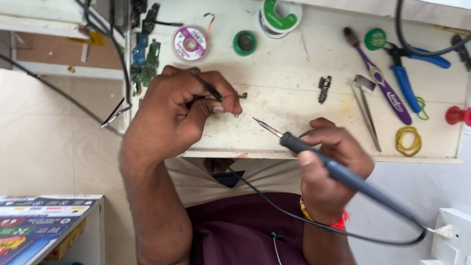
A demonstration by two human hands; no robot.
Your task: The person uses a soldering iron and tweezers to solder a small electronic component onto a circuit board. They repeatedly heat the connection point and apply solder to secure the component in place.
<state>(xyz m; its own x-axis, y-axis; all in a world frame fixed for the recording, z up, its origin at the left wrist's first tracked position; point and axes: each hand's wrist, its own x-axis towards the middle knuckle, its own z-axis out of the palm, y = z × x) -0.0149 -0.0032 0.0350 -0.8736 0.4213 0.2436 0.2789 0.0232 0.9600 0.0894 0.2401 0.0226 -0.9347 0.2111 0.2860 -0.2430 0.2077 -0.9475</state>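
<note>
So the white bench fills most of the view, edge running across the middle, with the person's maroon shirt below it at 6 o'clock. A printed box sits at 8 o'clock and a wall socket panel at 4 o'clock with a plug in it.

Right hand is wrapped fully around a soldering iron, pen-style, fingers closed on the dark grip near the front. The metal tip points toward 10 o'clock and hangs just above the bench, near the left hand but not touching it. The cord trails off the back toward the socket.

Left hand is pinched shut on black tweezers, thumb and forefinger squeezing the shafts. At the tweezer tip, around 12 o'clock from the iron tip, there's a tiny part on the bench. Too small to say what it is or whether it's actually gripped.

My read: that part is feather-light and probably fragile, easy to flick away, so tweezers at its edge are the only sane grip. The iron is stiff and light, and you'd only hold it by the insulated grip.

Other stuff: blue pliers and purple cutters at 2 o'clock, solder spools at 12, steel tweezers, green boards at 10, yellow rubber band.
</note>
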